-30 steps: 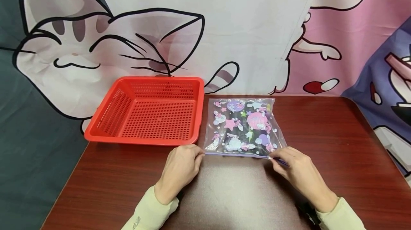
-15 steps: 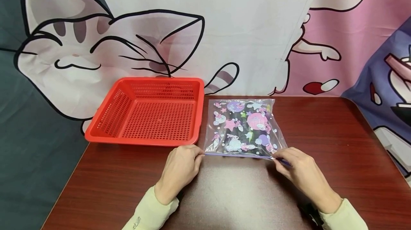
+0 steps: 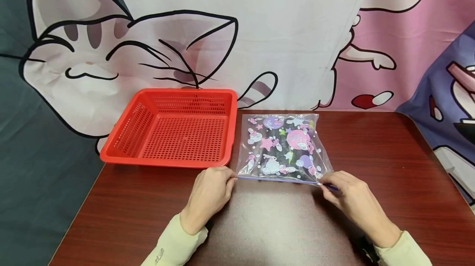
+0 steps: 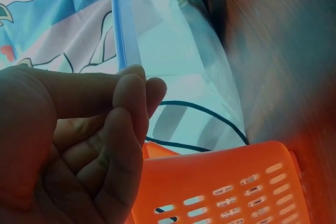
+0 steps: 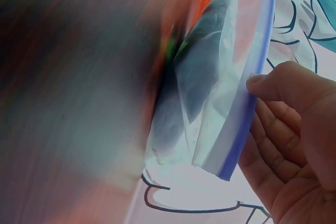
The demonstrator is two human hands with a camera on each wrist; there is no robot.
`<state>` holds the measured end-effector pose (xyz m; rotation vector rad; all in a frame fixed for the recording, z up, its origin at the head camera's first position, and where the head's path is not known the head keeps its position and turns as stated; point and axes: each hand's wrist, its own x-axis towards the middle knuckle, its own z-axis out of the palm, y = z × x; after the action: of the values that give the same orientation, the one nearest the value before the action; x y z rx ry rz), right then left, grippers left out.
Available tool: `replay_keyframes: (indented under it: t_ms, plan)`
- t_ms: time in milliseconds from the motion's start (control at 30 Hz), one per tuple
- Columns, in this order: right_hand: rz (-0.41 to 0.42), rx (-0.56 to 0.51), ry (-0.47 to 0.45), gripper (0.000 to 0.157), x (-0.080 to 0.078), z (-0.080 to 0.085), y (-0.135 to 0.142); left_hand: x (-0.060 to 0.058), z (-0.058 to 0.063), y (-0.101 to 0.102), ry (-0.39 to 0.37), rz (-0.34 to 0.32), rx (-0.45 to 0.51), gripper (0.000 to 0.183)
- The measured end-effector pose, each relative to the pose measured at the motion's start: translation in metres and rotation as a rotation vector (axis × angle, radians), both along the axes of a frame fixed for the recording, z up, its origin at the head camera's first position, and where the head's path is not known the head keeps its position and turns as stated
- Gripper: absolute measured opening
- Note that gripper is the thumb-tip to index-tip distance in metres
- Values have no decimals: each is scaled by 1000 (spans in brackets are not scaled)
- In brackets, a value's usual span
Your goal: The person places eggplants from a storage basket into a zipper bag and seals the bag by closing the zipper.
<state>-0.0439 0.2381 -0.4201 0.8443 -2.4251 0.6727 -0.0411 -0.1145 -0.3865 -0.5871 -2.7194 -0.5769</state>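
A clear zip bag (image 3: 274, 146) printed with pink, purple and white figures lies on the table, its purple zip strip (image 3: 278, 180) toward me. Something dark shows inside it, its kind hidden by the print. My left hand (image 3: 209, 196) pinches the strip's left end between thumb and fingers, as the left wrist view also shows. Farther along, near the strip's right end, the thumb and fingers of my right hand (image 3: 354, 202) pinch it. In the right wrist view, a short end of the strip (image 5: 231, 156) sticks out past the right thumb.
A red perforated basket (image 3: 167, 163) stands left of the bag, just beyond my left hand. Under everything is a dark wooden table (image 3: 386, 158). A cartoon-printed cloth (image 3: 297, 43) hangs along the table's back edge.
My right hand has slid a little to the right along the zip strip. The left hand keeps its pinch at the left end, and the bag has hardly moved.
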Motion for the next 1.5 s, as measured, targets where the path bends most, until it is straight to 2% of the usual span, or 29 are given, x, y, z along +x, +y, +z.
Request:
replay_keyframes:
  t_ms: [300,733,1100,1500]
  plan:
    - [-54,45,-22,58,2,2,3,-1,-1,0,-11,-3,5,9]
    - [-33,46,-18,52,2,1,9,-1,0,0,-34,-6,12,8]
    - [-78,70,-20,58,5,3,13,-1,-1,-1,-36,-5,13,8]
    - [-85,75,-8,56,6,3,21,-1,-1,0,-42,-11,0,8]
